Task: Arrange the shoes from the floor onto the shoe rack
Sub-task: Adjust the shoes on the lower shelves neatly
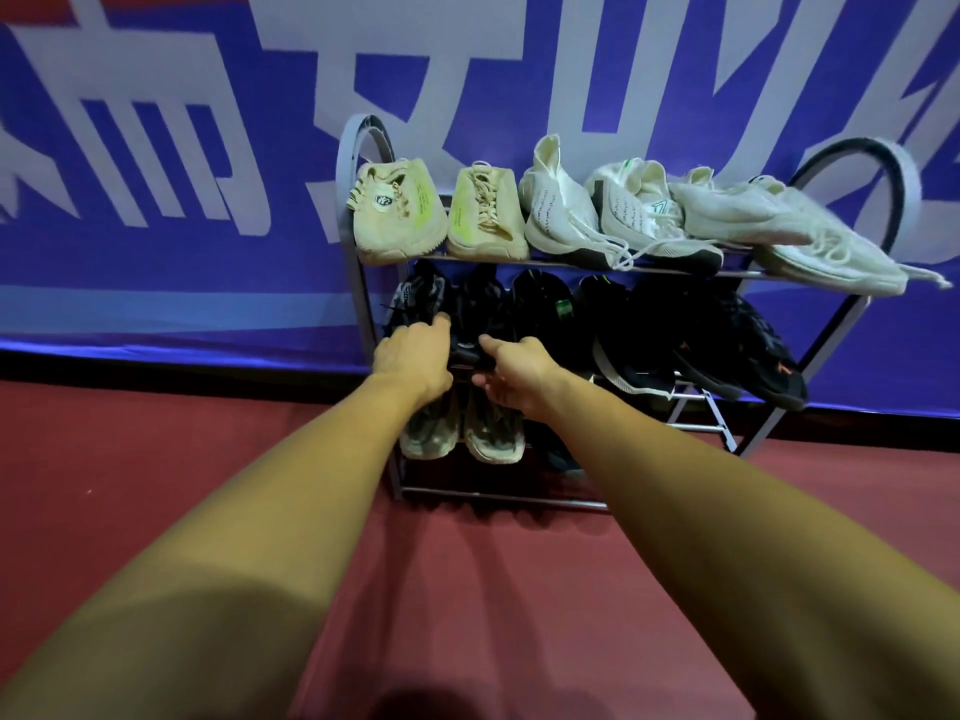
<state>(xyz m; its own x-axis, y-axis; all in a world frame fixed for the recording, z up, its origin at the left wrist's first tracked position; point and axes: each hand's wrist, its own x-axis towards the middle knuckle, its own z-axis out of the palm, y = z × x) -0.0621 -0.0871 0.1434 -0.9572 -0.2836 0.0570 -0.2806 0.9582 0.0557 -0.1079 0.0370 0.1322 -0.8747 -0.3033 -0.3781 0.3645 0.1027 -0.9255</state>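
A grey metal shoe rack point(358, 283) with three shelves stands against the wall. Its top shelf carries two beige sneakers point(400, 220) and several white sneakers point(649, 210). Black shoes point(717, 335) fill the middle shelf. On the bottom shelf sit two worn grey-beige sneakers point(488, 433). Both arms reach to the left end of the middle shelf. My left hand point(413, 358) grips the heel of a black-and-grey sneaker point(418, 296). My right hand point(519, 374) holds the heel of the black shoe point(480, 309) beside it, thumb on top.
A blue banner point(156, 163) with large white characters covers the wall behind the rack. The floor point(156, 459) is dark red. The right part of the bottom shelf point(691, 423) shows bare rails, with a dark shoe point(561, 457) partly hidden behind my right arm.
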